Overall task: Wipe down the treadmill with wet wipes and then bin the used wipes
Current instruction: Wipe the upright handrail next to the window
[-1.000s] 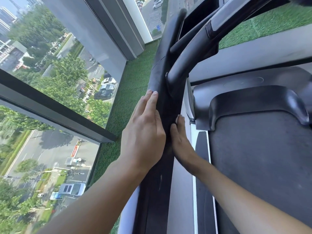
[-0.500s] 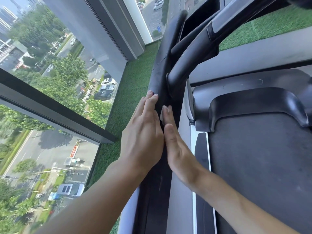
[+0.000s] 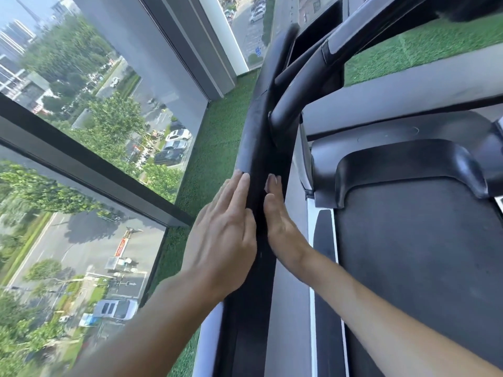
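Observation:
The treadmill's black left upright [image 3: 258, 137] runs from bottom centre up toward the console. My left hand [image 3: 223, 235] lies flat against its outer side, fingers straight and together. My right hand [image 3: 277, 216] presses flat on its inner side, fingers straight, directly opposite. The upright is sandwiched between both palms. No wet wipe shows in either hand; anything under the palms is hidden. The dark running belt [image 3: 422, 268] fills the right of the view, with the black motor cover [image 3: 408, 164] at its head.
A curved black handrail [image 3: 307, 85] branches off the upright above my hands. Green artificial turf [image 3: 217, 148] covers the floor left of the treadmill, up to a floor-to-ceiling window [image 3: 95, 131] with a dark frame bar [image 3: 81, 161]. No bin is in view.
My right hand slid up the inner side of the upright from lower down, level with my left hand. The left hand stayed almost still.

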Demonstrator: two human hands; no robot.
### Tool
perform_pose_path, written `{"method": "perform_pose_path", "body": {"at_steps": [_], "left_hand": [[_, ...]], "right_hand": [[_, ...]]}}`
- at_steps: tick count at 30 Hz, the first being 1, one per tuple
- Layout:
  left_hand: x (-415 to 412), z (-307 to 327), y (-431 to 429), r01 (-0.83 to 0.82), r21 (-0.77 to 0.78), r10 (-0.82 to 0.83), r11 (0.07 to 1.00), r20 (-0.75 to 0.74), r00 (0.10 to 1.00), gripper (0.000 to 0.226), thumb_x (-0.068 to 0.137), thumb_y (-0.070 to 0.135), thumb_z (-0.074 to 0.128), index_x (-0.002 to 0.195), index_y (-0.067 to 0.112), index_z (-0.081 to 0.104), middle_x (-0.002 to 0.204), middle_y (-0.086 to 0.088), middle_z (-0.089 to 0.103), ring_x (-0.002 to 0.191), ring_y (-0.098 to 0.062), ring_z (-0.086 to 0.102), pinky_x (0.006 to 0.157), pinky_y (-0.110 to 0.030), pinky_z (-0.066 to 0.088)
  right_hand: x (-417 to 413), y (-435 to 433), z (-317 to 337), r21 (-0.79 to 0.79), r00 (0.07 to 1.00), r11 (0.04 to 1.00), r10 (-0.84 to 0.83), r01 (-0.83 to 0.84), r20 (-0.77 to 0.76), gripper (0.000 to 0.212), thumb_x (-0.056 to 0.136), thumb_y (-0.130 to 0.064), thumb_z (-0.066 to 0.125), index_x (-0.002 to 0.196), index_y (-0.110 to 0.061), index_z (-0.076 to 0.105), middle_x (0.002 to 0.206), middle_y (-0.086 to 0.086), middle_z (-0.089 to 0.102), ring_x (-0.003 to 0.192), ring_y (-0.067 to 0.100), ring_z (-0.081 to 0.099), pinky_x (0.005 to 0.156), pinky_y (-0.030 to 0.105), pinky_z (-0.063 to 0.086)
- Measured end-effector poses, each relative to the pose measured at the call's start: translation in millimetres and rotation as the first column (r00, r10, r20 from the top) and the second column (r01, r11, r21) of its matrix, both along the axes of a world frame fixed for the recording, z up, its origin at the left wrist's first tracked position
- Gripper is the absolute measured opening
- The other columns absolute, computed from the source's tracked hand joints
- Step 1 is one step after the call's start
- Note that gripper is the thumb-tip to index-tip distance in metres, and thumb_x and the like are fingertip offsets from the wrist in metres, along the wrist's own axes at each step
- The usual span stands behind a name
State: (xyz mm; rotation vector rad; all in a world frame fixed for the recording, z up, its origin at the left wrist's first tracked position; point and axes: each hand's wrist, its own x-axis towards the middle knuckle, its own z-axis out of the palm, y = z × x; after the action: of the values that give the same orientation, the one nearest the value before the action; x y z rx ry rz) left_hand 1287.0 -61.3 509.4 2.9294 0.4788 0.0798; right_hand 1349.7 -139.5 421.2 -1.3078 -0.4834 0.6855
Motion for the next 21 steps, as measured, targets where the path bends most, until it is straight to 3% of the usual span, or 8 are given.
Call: {"method": "perform_pose_path", "body": {"at_steps": [2,4,8,13,17,21], "left_hand": [[-8,-6,-2,-0.017,-0.067,0.020,0.998,0.048,0.999,0.056,0.105,0.024,0.031,0.158,0.030,0.014,0.163,0.021,0.006,0.148,0.006,0.004,0.122,-0.027,0.015],[-6,-12,-3,-0.039,-0.103,0.050,0.994,0.107,0.993,0.055,0.105,0.021,0.033,0.157,0.029,0.019,0.163,0.022,0.010,0.148,0.005,0.007,0.122,-0.025,0.016],[-6,-13,-4,-0.032,-0.087,0.043,0.996,0.128,0.991,0.054,0.105,0.020,0.033,0.157,0.029,0.021,0.162,0.022,0.012,0.148,0.004,0.008,0.121,-0.022,0.015],[-7,-13,-4,-0.043,-0.084,0.055,0.996,0.141,0.989,0.054,0.105,0.020,0.034,0.157,0.031,0.022,0.161,0.025,0.013,0.147,0.007,0.010,0.119,-0.021,0.018],[-6,-14,-5,-0.059,-0.081,0.071,0.995,0.150,0.986,0.054,0.105,0.019,0.035,0.156,0.031,0.024,0.161,0.026,0.014,0.146,0.008,0.010,0.119,-0.019,0.019],[-5,-15,-5,-0.053,-0.076,0.063,0.996,0.146,0.987,0.054,0.105,0.018,0.036,0.156,0.030,0.024,0.160,0.026,0.015,0.146,0.008,0.011,0.119,-0.025,0.023]], "right_hand": [[-34,-12,-12,0.011,0.997,0.998,0.060,-0.060,0.039,0.061,0.089,-0.069,0.016,0.143,-0.055,-0.008,0.156,-0.035,-0.019,0.134,-0.027,-0.010,0.116,0.014,0.000],[-39,-14,-18,0.028,0.998,0.998,0.059,-0.060,0.039,0.059,0.091,-0.065,0.015,0.144,-0.052,-0.009,0.155,-0.033,-0.021,0.134,-0.026,-0.013,0.113,0.008,0.000],[0,4,-12,-0.061,0.998,0.997,-0.042,0.039,-0.051,0.083,0.083,-0.066,0.014,0.155,-0.032,-0.006,0.161,-0.020,-0.017,0.143,-0.012,-0.014,0.122,0.023,-0.005],[-38,-11,-44,-0.050,0.999,0.997,0.053,-0.053,0.000,0.066,0.094,-0.060,0.016,0.151,-0.040,-0.012,0.158,-0.028,-0.020,0.141,-0.016,-0.016,0.122,0.023,-0.005],[13,7,-38,-0.134,0.996,0.991,-0.024,0.012,-0.091,0.059,0.105,-0.046,0.013,0.155,-0.028,-0.011,0.161,-0.020,-0.019,0.143,-0.009,-0.018,0.123,0.027,-0.007],[-20,-4,-44,-0.086,0.996,0.995,0.033,-0.040,-0.080,0.064,0.099,-0.054,0.013,0.154,-0.033,-0.013,0.158,-0.026,-0.021,0.142,-0.013,-0.017,0.122,0.024,-0.006]]}}
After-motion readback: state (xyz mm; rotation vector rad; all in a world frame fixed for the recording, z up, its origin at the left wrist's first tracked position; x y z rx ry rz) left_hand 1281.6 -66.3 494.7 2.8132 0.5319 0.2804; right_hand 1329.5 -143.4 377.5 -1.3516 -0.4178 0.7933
